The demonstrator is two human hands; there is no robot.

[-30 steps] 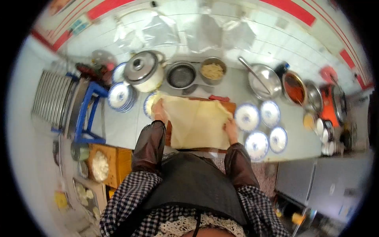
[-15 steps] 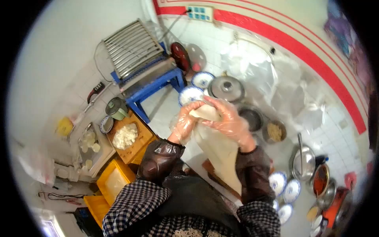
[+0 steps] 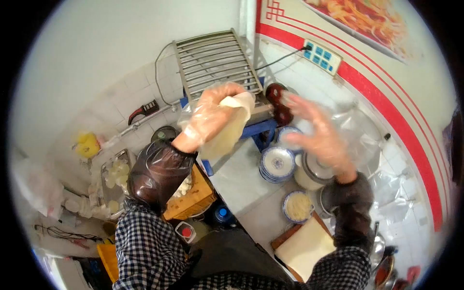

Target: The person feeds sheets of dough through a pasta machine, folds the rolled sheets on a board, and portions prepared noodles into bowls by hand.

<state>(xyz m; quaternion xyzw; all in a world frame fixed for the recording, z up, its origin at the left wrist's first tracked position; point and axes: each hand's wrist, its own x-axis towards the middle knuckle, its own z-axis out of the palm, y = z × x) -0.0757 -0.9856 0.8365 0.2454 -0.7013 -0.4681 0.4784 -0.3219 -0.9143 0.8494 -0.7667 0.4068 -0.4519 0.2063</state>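
My left hand, in a clear plastic glove, is closed on one end of a thin, pale, floppy dough sheet, whose rest hangs below the fingers. The hand is raised in front of the slatted metal machine on a blue frame. My right hand, also gloved and smeared by motion, is apart from the sheet with its fingers spread. It is above the pots, near stacked blue-rimmed plates. A pile of pale sheets lies on a brown board at the counter's near side.
A bowl of pale strips stands beside the board. A lidded pot is under my right hand. Left of the counter are a wooden block and a tray of pale pieces. A socket strip is on the wall.
My right hand has let go of the sheet and moved right. My left hand has carried the sheet toward the slatted machine. The view has turned left.
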